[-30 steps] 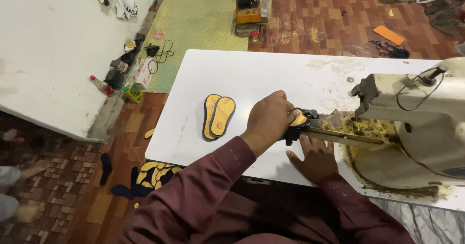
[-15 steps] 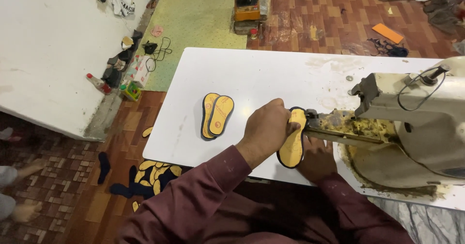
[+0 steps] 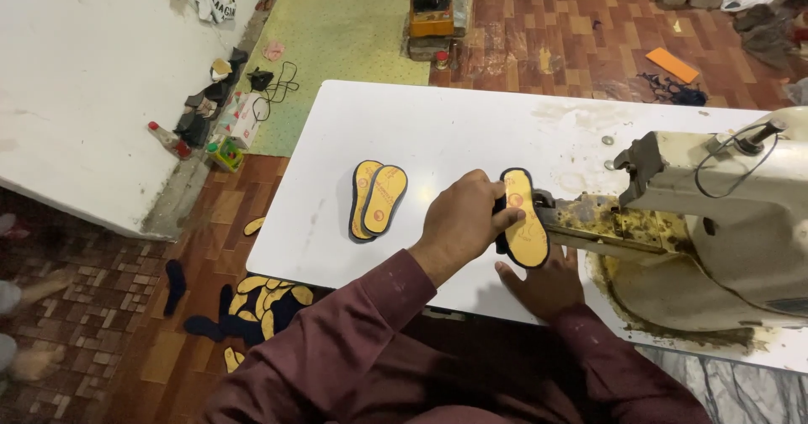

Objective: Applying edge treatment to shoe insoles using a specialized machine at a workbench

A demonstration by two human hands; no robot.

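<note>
While the left hand [image 3: 463, 222] grips the yellow insole [image 3: 525, 218] by its left long edge, fingers [image 3: 488, 212] curled shut around the dark-bound rim, the piece sits against the tip of the machine's horizontal arm [image 3: 589, 222]. The insole lies yellow face up, long axis running from the near edge of the white table [image 3: 438, 125] toward the far edge. Held like that, the bound edge lines up with the arm tip, likely so the rim feeds past it.

The right hand [image 3: 543, 283] is lower, at the table's near edge, just under the insole's near end. It lies flat, palm down, fingers spread loosely and holding nothing; looks like support from below, though actual contact with the insole I cannot tell.

The glue-crusted cream machine [image 3: 724, 222] fills the right end of the table, with yellow-brown residue caked along the arm and around its base.

Two more insoles [image 3: 379, 198] lie overlapped, yellow side up, left of the hands and nearer the table's left edge, well apart from the machine: probably a set-aside stack, kept off the mess.

A scatter of yellow and dark insole pieces [image 3: 261, 302] lies on the brick-pattern floor below the table's near-left corner.
</note>
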